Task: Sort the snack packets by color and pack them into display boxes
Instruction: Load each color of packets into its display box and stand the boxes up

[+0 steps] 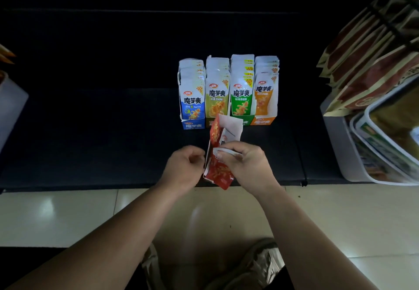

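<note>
Gripping the white top of a red packet (218,173) with the fingers (221,153) of the right hand (247,165), curled round it. Curled too on the left hand (183,167), fingertips (199,153) at the white left wall of the red display box (227,128); cannot tell whether pinching that wall or only touching it. Red display box tilted, over the front edge of the dark shelf (90,142), with the red packet low against its front. Just behind the red display box, side by side in one row on the shelf: a blue display box (192,125), a yellow display box (209,120), a green display box (247,120) and an orange display box (264,120), each filled with upright sorted packets (192,101) of its own colour. Well to the right of the red display box, a white tub (340,153) of bagged goods, with brown bags (362,63) hanging above it. Nearer than the red display box, bare forearms (113,233) over pale floor tiles (68,217)
</note>
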`<control>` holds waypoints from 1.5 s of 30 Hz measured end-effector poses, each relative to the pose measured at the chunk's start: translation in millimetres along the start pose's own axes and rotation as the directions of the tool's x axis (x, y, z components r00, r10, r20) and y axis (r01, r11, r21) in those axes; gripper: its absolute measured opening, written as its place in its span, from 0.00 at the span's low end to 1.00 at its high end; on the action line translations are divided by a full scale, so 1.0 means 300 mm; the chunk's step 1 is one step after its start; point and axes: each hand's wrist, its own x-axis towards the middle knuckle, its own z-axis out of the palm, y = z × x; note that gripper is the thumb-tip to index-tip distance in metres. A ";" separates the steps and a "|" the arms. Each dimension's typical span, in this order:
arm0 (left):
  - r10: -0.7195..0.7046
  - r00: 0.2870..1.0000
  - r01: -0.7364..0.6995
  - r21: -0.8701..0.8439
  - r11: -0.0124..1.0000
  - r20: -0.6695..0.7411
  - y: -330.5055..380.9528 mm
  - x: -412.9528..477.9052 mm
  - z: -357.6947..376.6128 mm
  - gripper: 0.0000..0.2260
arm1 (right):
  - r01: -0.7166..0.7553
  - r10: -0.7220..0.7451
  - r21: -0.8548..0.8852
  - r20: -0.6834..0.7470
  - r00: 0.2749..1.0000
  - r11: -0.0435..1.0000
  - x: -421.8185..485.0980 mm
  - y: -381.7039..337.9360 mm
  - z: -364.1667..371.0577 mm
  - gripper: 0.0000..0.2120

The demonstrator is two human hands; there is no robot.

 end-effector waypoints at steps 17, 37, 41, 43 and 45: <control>0.066 0.996 -0.056 0.155 0.986 -0.061 -0.002 0.043 0.030 0.12 | -0.020 0.087 -0.322 0.194 0.977 0.946 0.003 0.096 0.028 0.06; 0.348 0.848 -0.397 -0.042 0.917 -0.400 0.280 0.042 -0.058 0.04 | 0.089 -0.135 -0.453 -0.070 0.988 0.887 -0.078 0.113 0.045 0.24; 0.117 0.923 -0.226 -0.272 0.935 -0.366 0.261 0.021 -0.061 0.02 | -0.051 0.041 -0.035 -0.232 0.972 0.998 -0.085 0.057 0.022 0.23; -0.032 0.949 -0.100 -0.393 0.914 -0.314 0.244 0.005 -0.046 0.04 | -0.102 0.120 0.085 -0.249 0.961 0.991 -0.073 0.023 -0.003 0.20; -0.130 0.964 -0.003 -0.499 0.867 -0.232 0.227 -0.001 -0.030 0.06 | -0.101 0.140 0.174 -0.227 0.964 0.979 -0.060 -0.009 -0.028 0.11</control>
